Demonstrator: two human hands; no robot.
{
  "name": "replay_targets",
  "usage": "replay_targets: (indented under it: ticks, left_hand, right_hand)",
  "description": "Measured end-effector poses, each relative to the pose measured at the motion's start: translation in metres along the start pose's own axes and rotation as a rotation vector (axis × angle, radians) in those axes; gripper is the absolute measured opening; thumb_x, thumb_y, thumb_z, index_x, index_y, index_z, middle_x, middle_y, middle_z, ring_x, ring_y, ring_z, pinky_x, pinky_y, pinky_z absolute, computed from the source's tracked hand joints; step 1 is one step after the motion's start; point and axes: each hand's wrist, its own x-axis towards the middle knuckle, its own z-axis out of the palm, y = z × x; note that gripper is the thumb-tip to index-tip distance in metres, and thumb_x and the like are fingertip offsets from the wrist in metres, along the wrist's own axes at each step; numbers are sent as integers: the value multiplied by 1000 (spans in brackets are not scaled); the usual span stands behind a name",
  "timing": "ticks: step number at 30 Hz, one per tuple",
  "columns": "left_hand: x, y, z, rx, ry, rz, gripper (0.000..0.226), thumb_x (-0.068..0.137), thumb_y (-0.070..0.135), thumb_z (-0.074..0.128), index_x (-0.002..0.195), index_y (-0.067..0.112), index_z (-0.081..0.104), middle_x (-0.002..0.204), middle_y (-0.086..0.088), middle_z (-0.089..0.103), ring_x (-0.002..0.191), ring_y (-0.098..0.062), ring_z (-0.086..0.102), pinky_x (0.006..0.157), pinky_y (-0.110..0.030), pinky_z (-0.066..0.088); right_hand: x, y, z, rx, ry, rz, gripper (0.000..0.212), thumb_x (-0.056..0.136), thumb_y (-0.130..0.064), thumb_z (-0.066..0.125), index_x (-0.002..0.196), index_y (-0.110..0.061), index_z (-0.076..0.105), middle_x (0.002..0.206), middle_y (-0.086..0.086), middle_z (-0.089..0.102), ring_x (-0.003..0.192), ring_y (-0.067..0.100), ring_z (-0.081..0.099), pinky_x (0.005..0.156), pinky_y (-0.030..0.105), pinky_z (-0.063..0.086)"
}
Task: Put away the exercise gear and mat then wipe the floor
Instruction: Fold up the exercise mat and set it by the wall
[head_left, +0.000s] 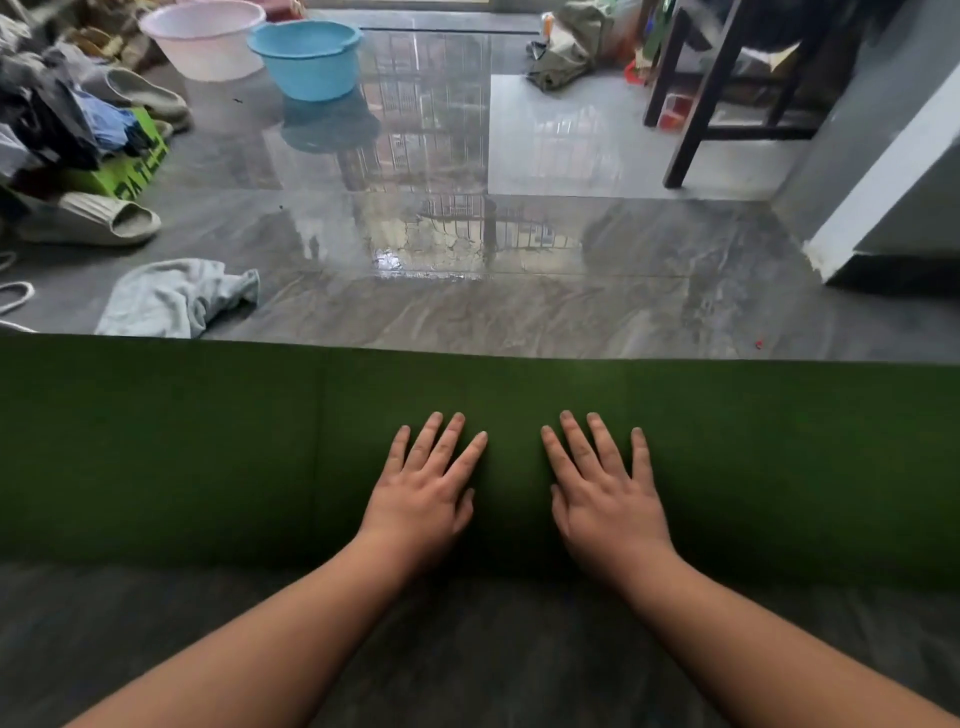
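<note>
Head view puts you kneeling over the green exercise mat (208, 452), which stretches side to side across the tiled floor (519, 312). It looks part-rolled under your palms, with bare floor nearer you, though you cannot tell how much is wound up. So the mat step seems under way: the roll is not finished or stowed, and no other exercise gear is plainly in view. The wiping is not yet done; a pale cloth (176, 296) lies crumpled beyond the mat's far left edge, with a blue basin (306, 60) well apart further back. Your left hand (423, 493) and right hand (605, 493) lie flat, side by side, fingers spread and straight, pressing the mat and gripping nothing.
</note>
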Motion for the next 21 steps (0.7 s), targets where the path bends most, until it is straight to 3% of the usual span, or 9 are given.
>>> replay_targets:
  ticks: [2, 9, 11, 14, 21]
  left_hand:
    - [-4, -1, 17, -9, -73, -18, 65, 95, 51, 16, 149, 36, -17, 161, 1, -16, 150, -23, -16, 120, -50, -8]
    - [-5, 4, 52, -52, -206, -102, 70, 82, 54, -9, 149, 38, -22, 164, 1, -15, 150, -23, -17, 119, -55, -7]
    - [-3, 7, 60, -64, -227, -121, 68, 80, 52, -15, 146, 39, -26, 164, 2, -16, 149, -23, -19, 118, -57, -8]
    - [-4, 13, 74, -80, -249, -145, 67, 78, 56, -19, 142, 40, -28, 163, 3, -18, 148, -22, -22, 115, -59, -13]
    - [-1, 11, 97, -66, -298, -150, 72, 84, 67, -6, 148, 41, -26, 158, 1, -30, 144, -23, -33, 112, -61, -18]
  right_hand:
    - [-1, 1, 14, 14, -41, 27, 65, 91, -47, 39, 152, -24, 34, 160, 2, 30, 148, 29, 26, 114, 66, 15]
    - [-11, 4, 57, 72, -211, 103, 65, 90, -49, 34, 152, -26, 35, 159, 1, 33, 147, 29, 29, 111, 65, 16]
    - [-12, 4, 64, 101, -250, 139, 66, 93, -51, 26, 156, -31, 21, 164, -2, 18, 151, 30, 15, 114, 63, 7]
    - [-10, 1, 78, 128, -299, 173, 65, 98, -54, 14, 154, -35, -12, 162, -6, -19, 150, 26, -19, 116, 59, -14]
    - [-4, 2, 100, 175, -395, 187, 68, 92, -63, 2, 148, -37, -28, 159, -6, -32, 146, 23, -30, 115, 59, -17]
